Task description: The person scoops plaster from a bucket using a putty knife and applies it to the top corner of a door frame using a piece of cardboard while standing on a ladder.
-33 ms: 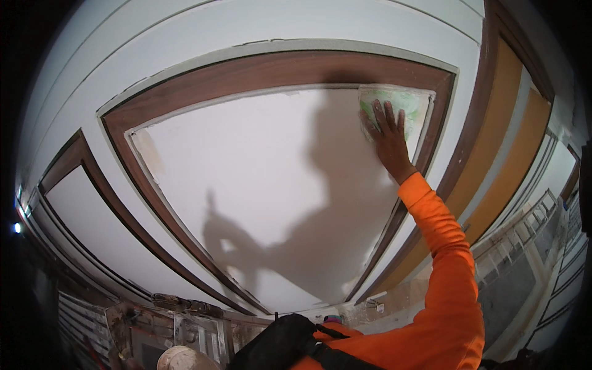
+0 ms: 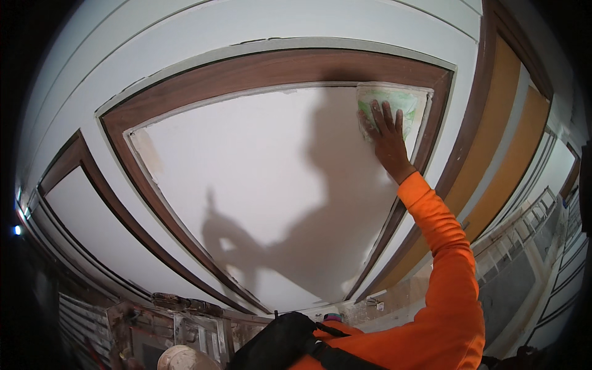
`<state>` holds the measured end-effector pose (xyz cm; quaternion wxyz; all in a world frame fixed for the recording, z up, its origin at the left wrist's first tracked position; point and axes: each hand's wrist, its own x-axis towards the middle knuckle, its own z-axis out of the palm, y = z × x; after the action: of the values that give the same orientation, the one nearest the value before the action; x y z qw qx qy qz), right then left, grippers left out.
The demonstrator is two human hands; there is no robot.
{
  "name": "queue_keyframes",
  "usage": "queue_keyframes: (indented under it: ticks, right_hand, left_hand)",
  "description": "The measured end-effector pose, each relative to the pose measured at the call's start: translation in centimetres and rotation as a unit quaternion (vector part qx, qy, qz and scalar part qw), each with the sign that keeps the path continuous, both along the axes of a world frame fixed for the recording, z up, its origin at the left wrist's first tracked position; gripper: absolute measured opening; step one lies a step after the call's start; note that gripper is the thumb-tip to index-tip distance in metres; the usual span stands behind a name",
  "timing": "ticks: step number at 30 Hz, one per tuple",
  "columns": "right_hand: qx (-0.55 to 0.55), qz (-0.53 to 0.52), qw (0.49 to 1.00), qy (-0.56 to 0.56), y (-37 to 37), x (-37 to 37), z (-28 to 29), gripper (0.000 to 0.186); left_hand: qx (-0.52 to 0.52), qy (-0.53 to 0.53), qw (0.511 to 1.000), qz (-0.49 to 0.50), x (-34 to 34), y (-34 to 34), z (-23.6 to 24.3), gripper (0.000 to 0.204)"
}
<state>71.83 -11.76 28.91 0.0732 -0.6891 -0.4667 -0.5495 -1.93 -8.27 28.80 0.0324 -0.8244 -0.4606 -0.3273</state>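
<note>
My right hand [image 2: 390, 139], in an orange sleeve [image 2: 444, 246], reaches up to the upper right corner of a white panel [image 2: 246, 160]. Its fingers are spread and lie flat against a pale green and white patch [image 2: 394, 97] there. Whether that patch is a thin sheet or a coat on the surface I cannot tell, and anything under the palm is hidden. Around the panel runs a brown wooden frame [image 2: 234, 75]. My left hand is out of view. A shadow of my head and arms falls across the panel.
A beige patch [image 2: 146, 151] marks the panel's upper left corner. Further left stands another brown-framed panel [image 2: 92, 203]. Orange-brown panels [image 2: 493, 117] lie to the right, above a ladder-like rail [image 2: 518, 229]. Low down are a black bag [image 2: 280, 342] and a round cream object [image 2: 185, 357].
</note>
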Motion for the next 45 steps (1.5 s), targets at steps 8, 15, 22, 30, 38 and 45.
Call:
queue_keyframes:
  ticks: [8,15,22,30,38,45]
  right_hand:
    - [-0.032,0.123,0.962,0.243,-6.7,-7.4,-2.0,0.072]
    - [0.284,0.156,0.907,0.268,-5.1,-6.3,4.5,0.057]
    - [0.117,0.295,0.923,0.219,-0.1,-15.5,2.6,0.053]
    - [0.391,0.103,0.882,0.242,-6.2,-2.9,1.0,0.048]
    - [0.383,0.092,0.885,0.250,-3.3,-1.7,2.2,0.051]
    - [0.364,0.069,0.910,0.186,4.6,-7.9,1.3,0.064]
  left_hand:
    - [-0.116,-0.177,0.977,-0.004,2.0,-1.9,0.9,0.044]
    - [-0.109,-0.113,0.987,-0.019,2.9,-2.5,2.2,0.049]
    - [-0.155,-0.121,0.980,0.009,3.7,-3.1,2.7,0.050]
    - [-0.169,-0.098,0.980,0.047,2.8,-2.4,2.4,0.048]
    - [-0.053,-0.036,0.997,0.042,2.1,-1.9,1.3,0.049]
    - [-0.073,-0.029,0.996,0.042,0.4,-1.0,-0.1,0.049]
